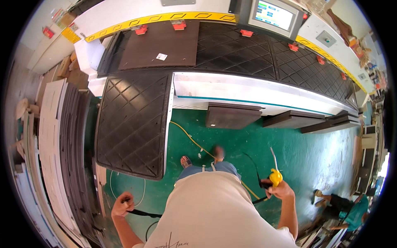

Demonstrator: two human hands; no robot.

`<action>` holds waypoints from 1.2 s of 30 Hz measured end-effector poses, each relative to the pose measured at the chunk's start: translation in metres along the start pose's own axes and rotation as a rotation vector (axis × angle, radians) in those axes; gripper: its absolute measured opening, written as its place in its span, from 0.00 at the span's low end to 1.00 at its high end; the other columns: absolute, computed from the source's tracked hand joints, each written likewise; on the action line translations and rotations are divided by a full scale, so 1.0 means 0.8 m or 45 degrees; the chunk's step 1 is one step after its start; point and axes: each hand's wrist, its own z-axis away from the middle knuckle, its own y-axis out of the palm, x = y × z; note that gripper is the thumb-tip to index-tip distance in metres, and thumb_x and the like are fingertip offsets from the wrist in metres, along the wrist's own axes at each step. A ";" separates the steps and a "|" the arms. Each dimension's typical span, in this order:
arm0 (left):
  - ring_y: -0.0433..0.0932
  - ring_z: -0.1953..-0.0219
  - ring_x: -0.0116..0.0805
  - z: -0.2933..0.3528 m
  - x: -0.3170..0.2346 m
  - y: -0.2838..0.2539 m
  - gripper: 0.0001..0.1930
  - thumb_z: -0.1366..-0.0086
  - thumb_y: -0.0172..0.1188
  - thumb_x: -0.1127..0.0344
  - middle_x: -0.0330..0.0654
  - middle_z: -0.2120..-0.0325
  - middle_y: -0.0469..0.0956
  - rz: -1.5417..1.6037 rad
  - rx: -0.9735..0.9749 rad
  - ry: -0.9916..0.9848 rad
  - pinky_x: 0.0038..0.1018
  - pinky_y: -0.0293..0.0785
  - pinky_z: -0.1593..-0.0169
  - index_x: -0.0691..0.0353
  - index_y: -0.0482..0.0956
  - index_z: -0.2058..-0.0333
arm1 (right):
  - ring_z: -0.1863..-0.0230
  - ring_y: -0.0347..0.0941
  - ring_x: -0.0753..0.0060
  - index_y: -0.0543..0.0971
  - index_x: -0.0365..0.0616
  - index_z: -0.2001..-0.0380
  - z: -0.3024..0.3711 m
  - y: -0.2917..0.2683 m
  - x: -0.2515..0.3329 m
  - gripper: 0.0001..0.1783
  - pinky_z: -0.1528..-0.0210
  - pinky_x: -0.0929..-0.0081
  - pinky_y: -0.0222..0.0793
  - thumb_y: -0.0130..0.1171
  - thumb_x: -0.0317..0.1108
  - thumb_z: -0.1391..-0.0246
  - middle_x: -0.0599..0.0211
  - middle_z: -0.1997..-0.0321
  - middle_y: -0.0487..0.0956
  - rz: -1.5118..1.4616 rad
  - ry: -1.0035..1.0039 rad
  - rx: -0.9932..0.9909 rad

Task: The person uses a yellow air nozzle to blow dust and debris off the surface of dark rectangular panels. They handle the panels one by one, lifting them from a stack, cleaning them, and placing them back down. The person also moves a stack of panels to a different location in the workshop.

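My left hand point(123, 204), at the lower left, is closed round the end of a black strap point(144, 213) that runs toward my waist. Out to the right, my right hand point(281, 190) grips a yellow tool point(276, 177) with a thin, slightly bent silvery stem pointing away from me. Whether it is an air blow gun, I cannot tell for sure. A black piece point(265, 183) with a thin dark tail shows beside the tool. Another black strap length point(260, 200) reaches from near this hand to my side. My shirt hides the part between.
A machine with padded black table point(132, 124) stands ahead, a dark brown panel point(161, 45) on it. A screen point(273, 15) hangs above. Brown boards point(233, 115) lean underneath. A yellow hose point(188, 134) crosses the green floor. Stacked panels point(62, 144) line the left; another person point(347, 211) is at right.
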 end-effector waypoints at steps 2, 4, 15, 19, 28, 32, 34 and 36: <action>0.54 0.84 0.20 0.070 0.065 -0.059 0.24 0.35 0.68 0.41 0.28 0.79 0.58 0.099 -0.186 -0.096 0.24 0.48 0.79 0.55 0.76 0.54 | 0.71 0.81 0.61 0.71 0.28 0.36 0.030 -0.025 -0.012 0.40 0.68 0.64 0.77 0.76 0.22 0.53 0.54 0.57 0.80 -0.045 0.034 0.040; 0.52 0.85 0.19 0.129 0.118 -0.085 0.22 0.31 0.62 0.40 0.27 0.80 0.56 0.324 -0.376 0.039 0.23 0.47 0.80 0.52 0.77 0.55 | 0.73 0.81 0.62 0.74 0.24 0.40 0.051 -0.012 0.002 0.38 0.70 0.65 0.76 0.78 0.20 0.55 0.54 0.63 0.81 -0.013 0.135 0.279; 0.48 0.90 0.17 0.066 -0.116 0.013 0.27 0.33 0.56 0.33 0.26 0.84 0.53 0.324 -0.015 0.926 0.20 0.43 0.88 0.51 0.71 0.55 | 0.84 0.71 0.68 0.73 0.30 0.38 -0.005 0.143 0.085 0.46 0.84 0.73 0.61 0.83 0.37 0.60 0.63 0.75 0.76 -0.048 -0.381 -0.041; 0.52 0.86 0.17 -0.084 -0.127 0.199 0.39 0.40 0.54 0.20 0.27 0.83 0.57 0.189 0.053 0.493 0.21 0.45 0.86 0.55 0.74 0.56 | 0.87 0.65 0.74 0.73 0.34 0.37 -0.070 0.211 0.105 0.42 0.84 0.76 0.56 0.77 0.37 0.55 0.66 0.79 0.74 -0.018 -0.550 0.012; 0.65 0.74 0.29 -0.202 -0.080 0.334 0.23 0.18 0.35 0.47 0.38 0.71 0.67 -0.608 0.278 0.263 0.27 0.63 0.68 0.61 0.69 0.60 | 0.64 0.74 0.85 0.86 0.37 0.53 -0.116 0.331 0.086 0.14 0.62 0.80 0.70 0.64 0.37 0.34 0.75 0.65 0.82 0.767 -0.278 0.009; 0.71 0.71 0.38 -0.204 -0.073 0.343 0.21 0.18 0.37 0.50 0.44 0.72 0.71 -0.773 0.289 0.439 0.34 0.69 0.61 0.62 0.69 0.58 | 0.69 0.72 0.85 0.85 0.38 0.53 -0.123 0.330 0.099 0.15 0.66 0.81 0.68 0.63 0.38 0.33 0.75 0.69 0.81 0.620 -0.034 -0.010; 0.69 0.72 0.32 -0.198 -0.081 0.343 0.19 0.18 0.37 0.52 0.40 0.71 0.70 -0.787 0.316 0.307 0.30 0.68 0.63 0.61 0.69 0.58 | 0.81 0.63 0.89 0.86 0.41 0.53 -0.125 0.324 0.100 0.15 0.80 0.82 0.56 0.63 0.40 0.33 0.80 0.76 0.76 0.565 0.052 -0.042; 0.64 0.76 0.24 -0.195 -0.081 0.345 0.18 0.17 0.37 0.52 0.36 0.71 0.68 -0.780 0.334 0.281 0.25 0.67 0.65 0.60 0.68 0.58 | 0.82 0.63 0.88 0.84 0.39 0.51 -0.128 0.323 0.102 0.16 0.80 0.83 0.57 0.62 0.41 0.32 0.76 0.75 0.77 0.556 0.070 -0.037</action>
